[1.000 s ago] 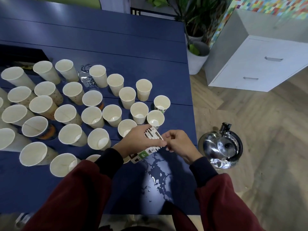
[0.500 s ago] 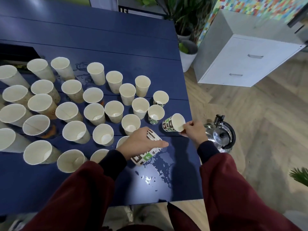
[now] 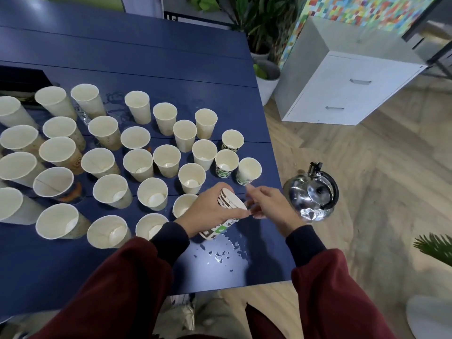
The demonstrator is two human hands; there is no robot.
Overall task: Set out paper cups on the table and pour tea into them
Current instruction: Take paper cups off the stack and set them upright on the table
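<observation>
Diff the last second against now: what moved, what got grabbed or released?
The right hand pulled one patterned cup off the cup stack, carried it right, stood it near the right edge of the table, let go and came back to the stack; blur hides whether it grips again. The left hand holds the stack as before. The kettle and other cups stayed put.

No text or label can be read.

This looks like an office or shared workroom. A long blue desk (image 3: 146, 57) fills the left of the frame. A white two-drawer filing cabinet (image 3: 342, 94) stands at upper right, with potted plants (image 3: 266, 79) and a multicoloured tiled panel (image 3: 354, 8) at the top, over herringbone wood flooring (image 3: 367, 167).
</observation>
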